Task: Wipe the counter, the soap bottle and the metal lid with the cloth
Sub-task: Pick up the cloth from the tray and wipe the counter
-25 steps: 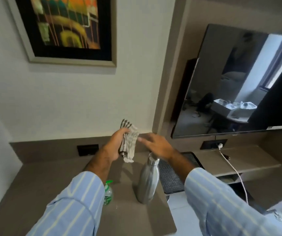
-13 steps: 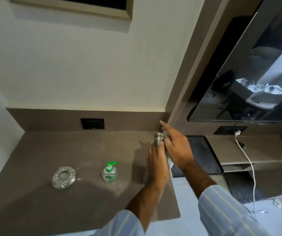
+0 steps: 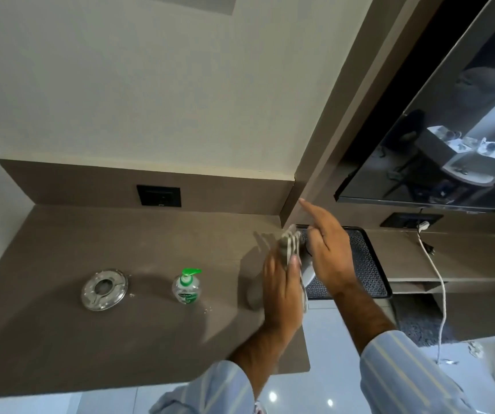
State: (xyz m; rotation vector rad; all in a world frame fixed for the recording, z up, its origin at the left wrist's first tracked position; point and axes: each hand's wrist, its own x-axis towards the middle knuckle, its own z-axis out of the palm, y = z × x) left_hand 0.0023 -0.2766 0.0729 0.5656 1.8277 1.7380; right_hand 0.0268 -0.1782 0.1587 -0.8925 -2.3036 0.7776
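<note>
Both hands are up at the bench's (image 3: 61, 339) right edge. The left hand (image 3: 282, 291) has its grip closed around the bunched striped cloth (image 3: 290, 245); the right hand (image 3: 327, 252) hovers just beside it, fingers spread, clasping nothing. The soap bottle (image 3: 186, 286) stands mid-bench and the metal lid (image 3: 104, 289) lies flat toward the left edge, both untouched. Wiping looks barely begun; next, I'd guess, the cloth must come down flat onto the bench surface.

A cream wall (image 3: 138, 94) is rising behind a brown backsplash (image 3: 76, 186) bearing a dark socket (image 3: 158, 196). At right, a television (image 3: 437, 138) is reflecting a bright window; a white cable (image 3: 437, 282) is hanging toward the glossy floor (image 3: 330, 392).
</note>
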